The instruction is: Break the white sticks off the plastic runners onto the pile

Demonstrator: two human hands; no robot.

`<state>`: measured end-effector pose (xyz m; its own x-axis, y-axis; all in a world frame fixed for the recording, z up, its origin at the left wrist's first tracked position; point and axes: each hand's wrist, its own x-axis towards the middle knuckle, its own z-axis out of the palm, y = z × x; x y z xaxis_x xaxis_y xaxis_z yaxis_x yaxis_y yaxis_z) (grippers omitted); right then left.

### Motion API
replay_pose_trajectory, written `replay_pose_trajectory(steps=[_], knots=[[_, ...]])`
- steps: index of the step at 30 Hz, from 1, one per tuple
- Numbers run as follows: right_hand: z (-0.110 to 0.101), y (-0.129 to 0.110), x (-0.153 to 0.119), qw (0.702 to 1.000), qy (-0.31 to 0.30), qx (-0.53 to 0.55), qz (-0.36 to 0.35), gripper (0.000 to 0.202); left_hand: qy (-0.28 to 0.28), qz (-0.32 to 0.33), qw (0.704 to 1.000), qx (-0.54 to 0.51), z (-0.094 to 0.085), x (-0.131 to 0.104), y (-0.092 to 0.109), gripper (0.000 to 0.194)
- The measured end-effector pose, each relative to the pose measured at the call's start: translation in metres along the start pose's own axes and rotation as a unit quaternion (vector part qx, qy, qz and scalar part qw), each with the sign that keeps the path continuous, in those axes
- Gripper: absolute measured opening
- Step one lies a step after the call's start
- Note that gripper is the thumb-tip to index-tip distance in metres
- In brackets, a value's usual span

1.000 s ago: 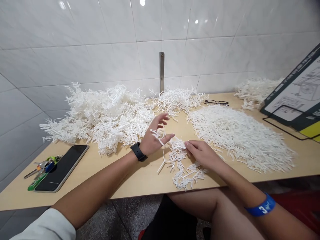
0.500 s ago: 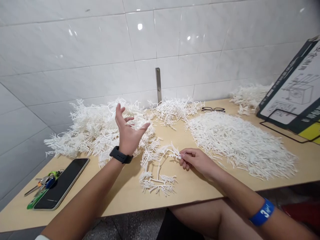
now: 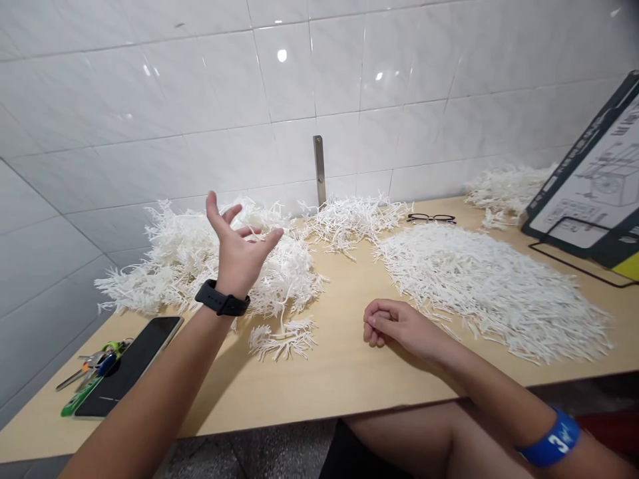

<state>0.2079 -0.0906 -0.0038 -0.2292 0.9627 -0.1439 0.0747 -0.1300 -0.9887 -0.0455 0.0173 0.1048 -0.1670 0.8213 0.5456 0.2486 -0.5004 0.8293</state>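
My left hand (image 3: 242, 256), with a black watch on the wrist, is raised in front of a heap of white branched pieces (image 3: 184, 253), its fingers spread. Whether a strand touches those fingers is hard to make out. Below it a white branched sprig (image 3: 282, 338) hangs or lies over the table. My right hand (image 3: 392, 326) is curled, fingertips against the thumb, over the bare wood in front of the flat pile of short white strands (image 3: 489, 286). Nothing clearly shows in its grip.
A phone (image 3: 130, 366) and keys (image 3: 104, 359) lie at the left of the table (image 3: 309, 392). Glasses (image 3: 431, 217) rest near the tiled wall. Another white pile (image 3: 506, 189) is beside a board on a wire stand (image 3: 589, 179) at the right.
My left hand has moved left, and the branched sprig below it has shifted left as well. My right hand has let go of the branch tip it held and stays near the same spot.
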Motion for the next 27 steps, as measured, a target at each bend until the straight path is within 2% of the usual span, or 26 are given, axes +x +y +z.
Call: replay_pose_trajectory(steps=[3,6,10,12,14,16,18,19,21,23,27], knots=[[0.001,0.004,0.001,0.998,0.023,-0.05,-0.025,0.026,-0.047,-0.016,0.998,-0.029,0.01,-0.01,0.002,0.103],[0.003,0.003,0.0,0.981,0.097,-0.145,-0.081,0.023,-0.101,-0.042,0.992,-0.062,0.02,-0.019,0.006,0.092],[0.01,-0.007,-0.006,0.917,0.189,-0.289,-0.2,0.035,-0.187,-0.111,0.971,-0.101,0.032,-0.032,0.014,0.069],[0.013,-0.011,-0.008,0.874,0.186,-0.362,-0.264,0.047,-0.229,-0.133,0.959,-0.104,0.039,-0.039,0.016,0.054],[0.013,-0.011,-0.008,0.852,0.149,-0.42,-0.276,0.054,-0.262,-0.132,0.951,-0.098,0.047,-0.044,0.017,0.043],[0.012,-0.007,-0.006,0.861,0.096,-0.445,-0.227,0.041,-0.274,-0.12,0.951,-0.082,0.053,-0.047,0.017,0.041],[0.009,-0.002,-0.005,0.88,0.068,-0.438,-0.17,0.022,-0.255,-0.082,0.962,-0.05,0.058,-0.044,0.019,0.052],[0.008,0.0,-0.005,0.887,0.068,-0.431,-0.15,0.018,-0.232,-0.043,0.971,-0.026,0.059,-0.041,0.02,0.061],[0.006,0.002,-0.004,0.896,0.084,-0.416,-0.132,0.022,-0.178,0.07,0.981,0.028,0.062,-0.034,0.025,0.077],[0.006,0.002,-0.005,0.914,0.087,-0.375,-0.126,0.031,-0.149,0.175,0.97,0.083,0.067,-0.027,0.029,0.078],[0.007,0.002,-0.004,0.975,0.047,-0.196,-0.095,0.039,-0.183,0.249,0.938,0.156,0.082,-0.025,0.03,0.062]])
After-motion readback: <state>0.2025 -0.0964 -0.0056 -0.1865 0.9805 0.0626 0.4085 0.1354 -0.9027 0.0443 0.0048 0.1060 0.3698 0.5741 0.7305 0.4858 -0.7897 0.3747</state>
